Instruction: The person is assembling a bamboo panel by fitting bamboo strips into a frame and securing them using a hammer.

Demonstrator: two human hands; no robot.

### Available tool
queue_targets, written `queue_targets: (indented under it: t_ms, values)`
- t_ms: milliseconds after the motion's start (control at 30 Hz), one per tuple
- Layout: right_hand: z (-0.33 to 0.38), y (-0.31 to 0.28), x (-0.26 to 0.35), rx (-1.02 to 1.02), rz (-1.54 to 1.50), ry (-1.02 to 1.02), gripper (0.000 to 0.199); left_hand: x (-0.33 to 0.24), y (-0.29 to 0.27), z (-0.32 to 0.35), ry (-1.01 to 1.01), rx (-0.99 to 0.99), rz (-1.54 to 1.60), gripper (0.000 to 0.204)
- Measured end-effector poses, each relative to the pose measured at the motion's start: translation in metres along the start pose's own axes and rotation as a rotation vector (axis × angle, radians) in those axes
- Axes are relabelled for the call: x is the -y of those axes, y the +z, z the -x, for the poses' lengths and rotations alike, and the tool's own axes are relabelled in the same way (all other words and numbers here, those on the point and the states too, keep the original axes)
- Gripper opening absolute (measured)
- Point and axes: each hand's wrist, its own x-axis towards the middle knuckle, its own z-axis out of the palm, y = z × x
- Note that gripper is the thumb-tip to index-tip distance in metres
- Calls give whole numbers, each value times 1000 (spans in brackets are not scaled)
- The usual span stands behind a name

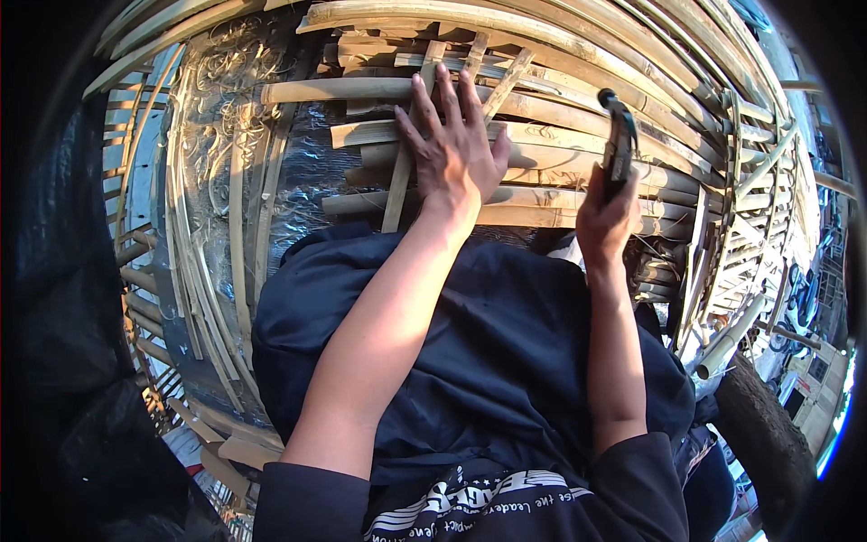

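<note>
My left hand (452, 152) lies with fingers spread on a panel of split bamboo slats (551, 163), pressing on the thin wooden crosspiece (397, 187) that runs over them. Beside its fingertips, a slanted strip (509, 83) also crosses the slats. To the right, my right hand (607, 221) is wrapped around a dark-handled hammer (620, 149), raised above the slats with its head pointing away from me. Most of the handle is hidden in my fist.
Curly shavings (230, 99) and long thin strips (237, 217) lie on a dark sheet at the left. Long bamboo poles (506, 23) curve across the far side. A bamboo lattice (754, 181) stands at the right, with a thick log (763, 415) nearer me.
</note>
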Motion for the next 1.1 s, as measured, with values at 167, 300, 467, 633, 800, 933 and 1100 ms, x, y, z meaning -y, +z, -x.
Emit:
queue_targets:
  t_ms: [167, 300, 467, 633, 800, 933, 1100]
  values:
    - [2, 9, -12, 143, 232, 10, 24, 1, 0, -2, 3, 39, -44, 86]
    - [5, -6, -6, -119, 22, -240, 27, -1, 2, 1, 4, -42, 11, 83]
    - [-3, 5, -10, 237, 224, -26, 22, 2, 0, 0, 13, 26, -18, 83]
    - [-8, 4, -27, -28, -83, -373, 31, 0, 0, 3, 8, -10, 5, 84]
    - [-6, -7, -33, 61, 29, -406, 33, 3, -4, -2, 3, 8, -52, 83]
    - [-1, 5, -35, 107, 145, -184, 28, 2, -3, 1, 4, 21, -45, 83]
    - [4, -1, -33, -109, -178, -65, 25, 2, 0, -7, 6, -40, 6, 84]
